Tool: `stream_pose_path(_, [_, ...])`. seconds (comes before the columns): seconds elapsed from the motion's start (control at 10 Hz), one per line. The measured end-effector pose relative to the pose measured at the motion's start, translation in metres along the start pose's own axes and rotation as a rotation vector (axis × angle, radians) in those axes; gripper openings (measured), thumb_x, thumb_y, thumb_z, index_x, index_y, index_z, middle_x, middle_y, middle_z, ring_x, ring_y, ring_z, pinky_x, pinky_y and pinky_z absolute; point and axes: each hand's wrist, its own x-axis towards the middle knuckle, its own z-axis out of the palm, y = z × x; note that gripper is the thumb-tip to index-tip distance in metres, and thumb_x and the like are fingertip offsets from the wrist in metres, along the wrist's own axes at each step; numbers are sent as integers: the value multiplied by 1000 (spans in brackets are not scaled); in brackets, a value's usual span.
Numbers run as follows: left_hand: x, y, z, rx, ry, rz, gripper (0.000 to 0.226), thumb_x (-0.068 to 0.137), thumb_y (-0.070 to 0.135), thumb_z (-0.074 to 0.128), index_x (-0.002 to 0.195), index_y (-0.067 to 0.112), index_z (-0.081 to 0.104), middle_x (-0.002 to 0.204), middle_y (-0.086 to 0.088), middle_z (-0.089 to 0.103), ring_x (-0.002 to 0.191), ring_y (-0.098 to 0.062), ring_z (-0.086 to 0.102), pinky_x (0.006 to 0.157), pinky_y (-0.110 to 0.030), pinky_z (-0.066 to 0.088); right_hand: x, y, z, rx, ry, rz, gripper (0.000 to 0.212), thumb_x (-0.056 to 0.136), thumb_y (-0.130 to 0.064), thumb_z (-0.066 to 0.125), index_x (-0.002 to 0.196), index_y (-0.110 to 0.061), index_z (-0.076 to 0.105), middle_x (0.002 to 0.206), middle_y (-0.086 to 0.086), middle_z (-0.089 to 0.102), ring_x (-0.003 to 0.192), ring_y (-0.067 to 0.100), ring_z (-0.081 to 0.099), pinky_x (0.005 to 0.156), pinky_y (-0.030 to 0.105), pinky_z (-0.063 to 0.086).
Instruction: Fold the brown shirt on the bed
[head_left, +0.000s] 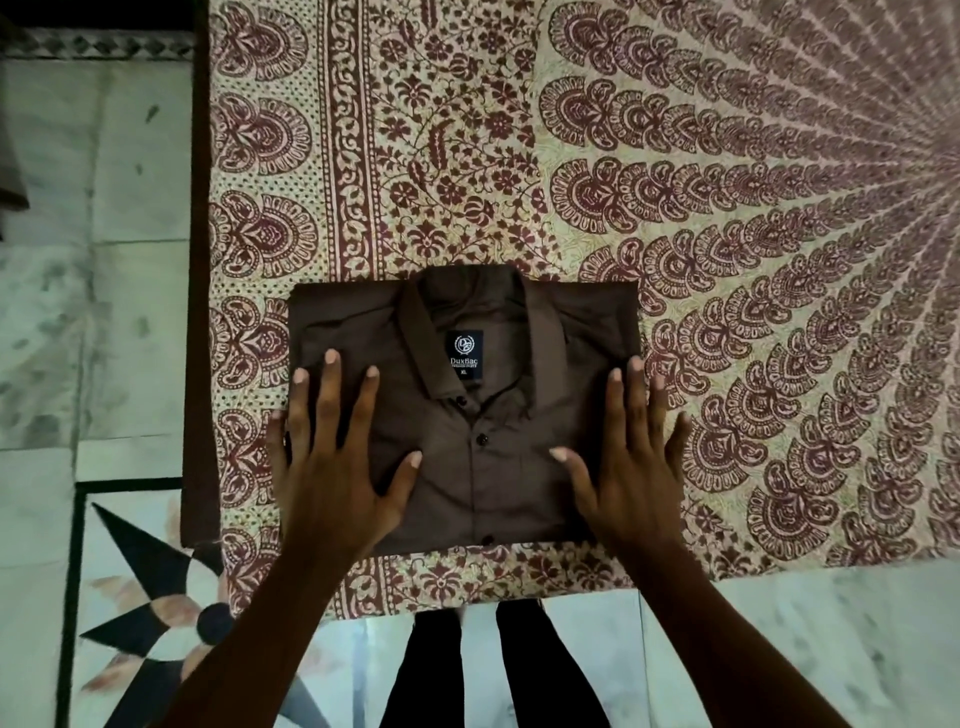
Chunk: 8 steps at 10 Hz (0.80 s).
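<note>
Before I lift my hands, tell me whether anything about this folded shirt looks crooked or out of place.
Nothing stands out. The brown shirt lies in a tidy rectangle on the bedsheet, collar flat, buttons down the middle. Only faint creases show near the shoulders. Left hand and right hand both rest flat on it.

Brown shirt (467, 415): folded to compact rectangle, front up, lying flat. Collar at far side, spread open. Dark label (465, 351) inside neck reads "DuxBac", size XL. Placket runs down centre, closed; dark buttons (481, 440) visible along it. Edges straight, faint creases at shoulders. Position: on bed (727, 208), near its near-left corner, shirt's lower edge parallel to and just inside bed's near edge. Bed surface cream with maroon print.
</note>
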Motion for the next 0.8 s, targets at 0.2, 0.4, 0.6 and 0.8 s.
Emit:
stream_pose_path(0.2, [26,-4,7,21,-23,61,92,92,73,42,167,26,16,177,-4,1,163,-31,3,126,-60,16,49,-8,6,-99,-69,-313,95,98,-78,30,167,-14,15,176,2,7,162,23,6,127,57,17])
stream_pose_path(0.4, [20,0,1,-23,11,26,84,96,66,45,165,20,26,177,-4,4,163,-30,4,127,-58,14,35,-16,1,-32,-40,-94,105,94,-84,27,167,-12,8,176,8,-1,163,27,-3,129,57,9])
stream_pose_path(0.6, [-9,1,9,20,15,66,77,100,58,43,164,17,29,175,-6,13,162,-31,13,125,-58,18,-13,-2,3,-38,-118,-313,98,96,-76,42,167,-15,15,176,5,5,163,26,4,127,56,21])
stream_pose_path(0.8, [0,19,-21,-51,50,57,75,101,56,43,164,18,30,175,-5,16,162,-30,12,127,-56,14,0,40,-35,17,-73,-122,89,102,-70,31,166,-10,16,175,7,12,161,28,14,128,52,24])
